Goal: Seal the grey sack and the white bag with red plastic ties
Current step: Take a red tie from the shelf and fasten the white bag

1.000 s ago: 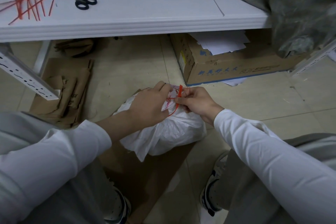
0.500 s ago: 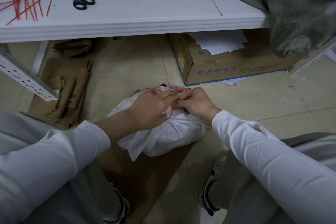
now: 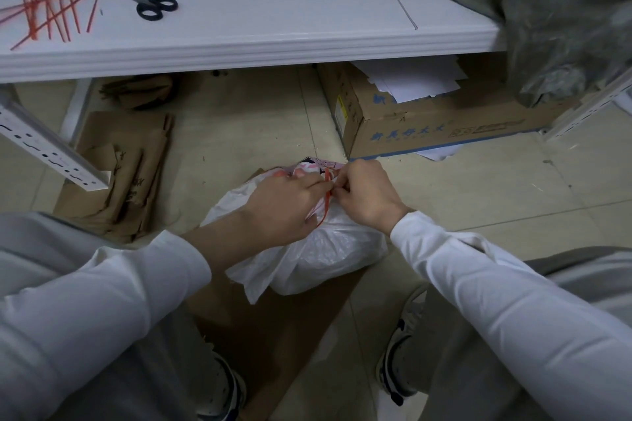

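On the floor below the white table [image 3: 273,27], white bag [image 3: 328,249] sits on flattened cardboard [image 3: 273,335]. Left hand [image 3: 284,205] curls round the bunched neck; right hand [image 3: 367,195] pinches the red tie [image 3: 327,196] there. Grey sack [image 3: 564,10] upper right; spare ties [image 3: 51,0] beside scissors [image 3: 152,3].

White table [image 3: 273,10] is spanning the far side, perforated white uprights [image 3: 44,147] showing below it at left and right. Beige tiled floor [image 3: 496,188] is running underneath. Cardboard box [image 3: 410,128] holding loose white paper [image 3: 410,82] is sitting under the table, far right. Flattened brown cardboard [image 3: 136,164] is lying on tiles at left.
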`<state>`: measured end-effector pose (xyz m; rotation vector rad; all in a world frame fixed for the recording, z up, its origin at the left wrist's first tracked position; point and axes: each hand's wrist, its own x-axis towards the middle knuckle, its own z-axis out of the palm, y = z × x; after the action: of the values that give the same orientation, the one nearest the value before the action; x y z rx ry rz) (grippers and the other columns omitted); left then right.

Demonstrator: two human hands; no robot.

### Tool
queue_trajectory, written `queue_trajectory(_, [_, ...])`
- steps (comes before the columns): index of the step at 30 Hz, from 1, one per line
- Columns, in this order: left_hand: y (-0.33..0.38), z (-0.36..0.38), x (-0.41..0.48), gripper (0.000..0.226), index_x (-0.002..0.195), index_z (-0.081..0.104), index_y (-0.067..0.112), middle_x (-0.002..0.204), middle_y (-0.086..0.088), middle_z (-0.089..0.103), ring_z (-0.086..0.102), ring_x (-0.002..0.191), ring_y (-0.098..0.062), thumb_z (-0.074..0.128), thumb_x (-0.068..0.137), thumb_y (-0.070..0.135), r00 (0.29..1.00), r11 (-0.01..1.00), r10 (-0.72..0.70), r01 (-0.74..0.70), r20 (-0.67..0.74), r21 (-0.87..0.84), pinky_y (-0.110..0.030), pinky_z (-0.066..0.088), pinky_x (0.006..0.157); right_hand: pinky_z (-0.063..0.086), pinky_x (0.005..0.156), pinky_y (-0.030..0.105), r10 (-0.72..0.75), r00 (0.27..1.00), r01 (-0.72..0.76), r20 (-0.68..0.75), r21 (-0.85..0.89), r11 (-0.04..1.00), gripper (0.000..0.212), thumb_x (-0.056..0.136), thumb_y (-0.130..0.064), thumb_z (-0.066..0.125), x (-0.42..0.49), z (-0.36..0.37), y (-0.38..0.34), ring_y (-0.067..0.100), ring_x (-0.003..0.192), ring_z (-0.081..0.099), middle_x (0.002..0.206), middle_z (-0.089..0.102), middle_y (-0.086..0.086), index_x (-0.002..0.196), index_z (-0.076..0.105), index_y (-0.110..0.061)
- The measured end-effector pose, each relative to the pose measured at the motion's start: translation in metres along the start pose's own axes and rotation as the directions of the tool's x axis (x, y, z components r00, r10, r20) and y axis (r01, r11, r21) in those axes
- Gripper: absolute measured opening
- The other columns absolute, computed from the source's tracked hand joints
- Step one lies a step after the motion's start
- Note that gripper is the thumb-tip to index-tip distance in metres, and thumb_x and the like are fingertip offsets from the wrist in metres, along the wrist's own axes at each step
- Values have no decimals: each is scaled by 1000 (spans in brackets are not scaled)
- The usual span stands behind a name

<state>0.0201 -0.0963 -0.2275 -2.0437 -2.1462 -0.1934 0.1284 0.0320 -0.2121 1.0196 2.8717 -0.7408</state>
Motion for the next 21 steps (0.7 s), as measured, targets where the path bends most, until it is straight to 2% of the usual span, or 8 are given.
queue_trajectory(4, [-1,-2,3,58,132,54,32,111,9,67,68,81,-19,65,75,37,996,998,-68,68,60,13,-26,44,56,44,65,29,-2,1000,0,-26,-56,998,17,83,-16,56,-2,1,0,36,85,64,91,69,17,83,71,-8])
queue_trajectory(7, [1,-5,3,58,134,50,37,104,5,68,66,78,-19,61,77,38,995,996,-74,70,62,63,-24,34,55,40,65,28,-3,1000,2,-28,-49,999,15,84,-14,55,-5,-1,-2,36,87,64,92,68,17,82,69,-8])
queue_trajectory(12, [4,-6,4,55,139,42,38,108,-3,66,64,88,-23,54,85,39,994,992,-77,68,81,109,-28,42,60,35,65,25,-36,998,33,-43,-51,998,15,85,-12,55,-12,-2,-6,32,84,63,88,69,12,74,65,-13])
queue_trajectory(15, [3,-8,6,49,136,47,37,105,-4,66,65,86,-23,53,87,37,992,991,-95,86,81,106,-28,40,58,33,65,24,-47,997,43,-58,-58,997,16,86,-12,56,-13,0,-6,29,84,63,87,69,10,74,66,-13])
queue_trajectory(19, [1,-7,6,40,124,59,39,89,0,69,65,73,-21,55,84,37,994,992,-97,92,56,85,-25,39,52,35,66,24,-68,995,63,-73,-68,996,14,87,-13,58,-14,1,-6,27,85,63,90,70,8,81,71,-11])
queue_trajectory(21, [-4,-6,5,39,121,58,43,89,3,70,67,76,-19,51,83,42,995,996,-94,94,36,8,-27,46,53,39,67,25,-95,993,92,-69,-47,995,14,86,-12,59,-14,-2,-4,27,82,64,87,71,8,78,70,-13])
